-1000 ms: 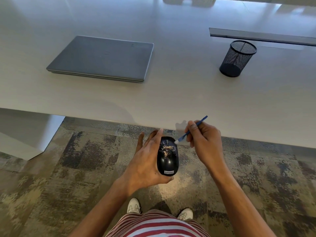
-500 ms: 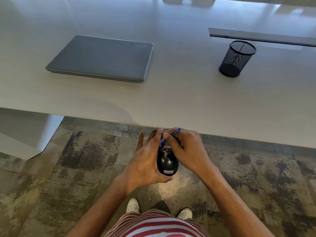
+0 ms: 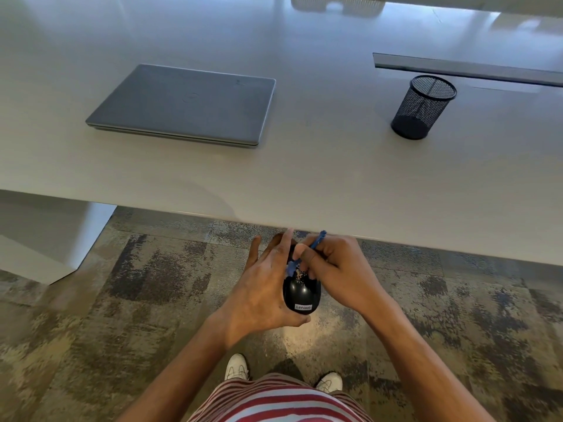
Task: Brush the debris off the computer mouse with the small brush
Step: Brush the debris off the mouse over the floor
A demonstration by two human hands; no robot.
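A glossy black computer mouse (image 3: pixel 301 295) with a white label is held out over the carpet, just in front of the desk edge. My left hand (image 3: pixel 265 287) grips it from the left side and below. Pale crumbs of debris (image 3: pixel 300 274) lie on its upper part. My right hand (image 3: pixel 338 269) pinches a small blue brush (image 3: pixel 306 251) and covers the mouse's right front. The brush tip rests on the mouse's left side at the debris, and its handle slants up and to the right.
A closed grey laptop (image 3: pixel 185 105) lies on the pale desk (image 3: pixel 335 178) at the left. A black mesh pen cup (image 3: pixel 423 106) stands at the right, in front of a long cable slot (image 3: pixel 466 68). Patterned carpet (image 3: pixel 137 300) and my white shoes (image 3: pixel 236 367) are below.
My right hand came in from the right of the mouse onto it, and the brush tip has swept leftward across the debris. My left hand has kept the mouse in place.
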